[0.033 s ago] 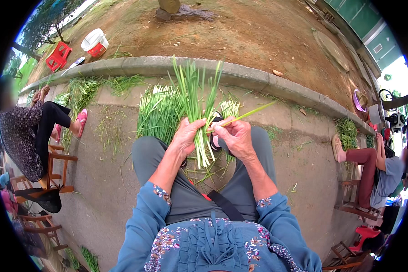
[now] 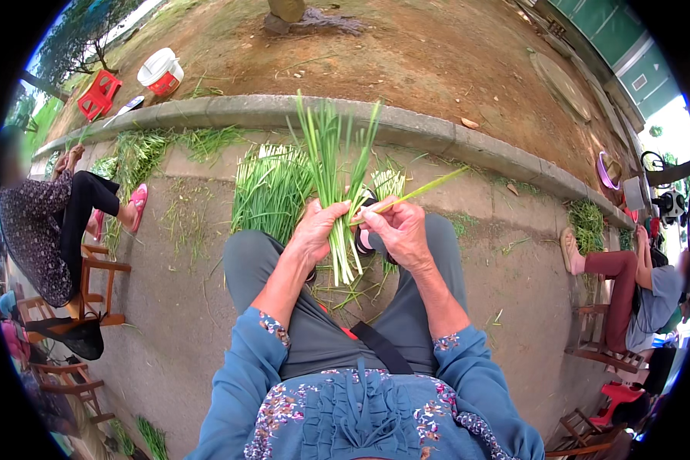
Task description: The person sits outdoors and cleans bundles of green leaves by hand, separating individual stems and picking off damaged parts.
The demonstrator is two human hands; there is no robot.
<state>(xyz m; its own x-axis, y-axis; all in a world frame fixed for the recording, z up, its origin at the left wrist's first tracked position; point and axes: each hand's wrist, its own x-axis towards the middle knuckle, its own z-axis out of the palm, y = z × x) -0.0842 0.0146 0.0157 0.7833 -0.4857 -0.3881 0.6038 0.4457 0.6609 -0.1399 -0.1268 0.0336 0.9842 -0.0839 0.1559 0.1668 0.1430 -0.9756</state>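
A bunch of green onions (image 2: 336, 192) is held upright over the lap, gripped around its lower stalks by the left hand (image 2: 314, 230), fingers wrapped tight. White root ends hang below the fist, green tips fan out toward the far curb (image 2: 437, 134). A single green stalk (image 2: 414, 195) is pinched between thumb and fingers of the right hand (image 2: 399, 234), slanted up to the right, its near end touching the bunch. Both hands are close together, just above the knees. A pile of green onions (image 2: 272, 192) is laid on the pavement just left of the bunch, against the curb. Loose scraps are scattered near the feet. A seated person in dark patterned clothes (image 2: 38, 222) is seen at far left on a wooden stool (image 2: 100, 280). Another seated person (image 2: 644, 291) is at right. A red stool (image 2: 98, 93) and a white bucket (image 2: 161, 73) are placed on dirt beyond the curb, far left.
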